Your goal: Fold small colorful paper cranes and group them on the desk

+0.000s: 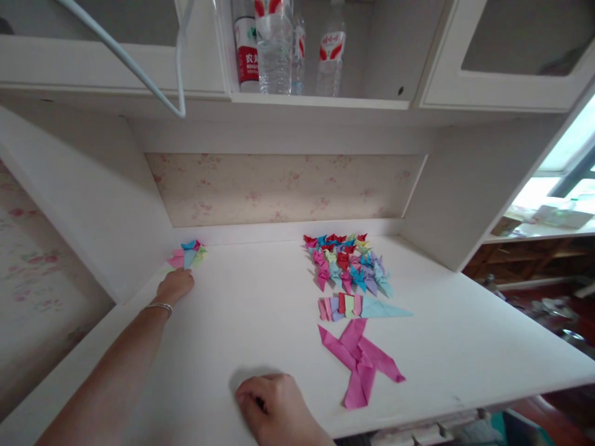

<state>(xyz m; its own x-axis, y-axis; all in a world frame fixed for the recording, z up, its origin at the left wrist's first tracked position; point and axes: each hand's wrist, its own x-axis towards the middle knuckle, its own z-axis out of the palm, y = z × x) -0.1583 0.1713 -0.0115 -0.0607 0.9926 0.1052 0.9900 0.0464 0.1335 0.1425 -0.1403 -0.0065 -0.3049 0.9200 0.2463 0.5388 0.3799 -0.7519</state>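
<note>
My left hand (175, 285) reaches to the far left of the white desk, a bracelet (160, 307) on its wrist. Its fingers are closed at a light blue folded paper (189, 259), within a small group that also has pink paper (176, 258), yellow-green and blue pieces. My right hand (274, 402) rests near the front edge, fingers curled in with nothing visible in them. To its right lies a large magenta folded paper shape (360, 359) with several arms. Behind that is a row of small folded papers (341, 306) ending in a light blue pointed piece (383, 308).
Rows of small colourful origami figures (346, 260) stand toward the back right of the desk (246, 310). Above is an open shelf with water bottles (331, 52) and a red-and-white labelled bottle (247, 56). A white cable (125, 59) hangs upper left.
</note>
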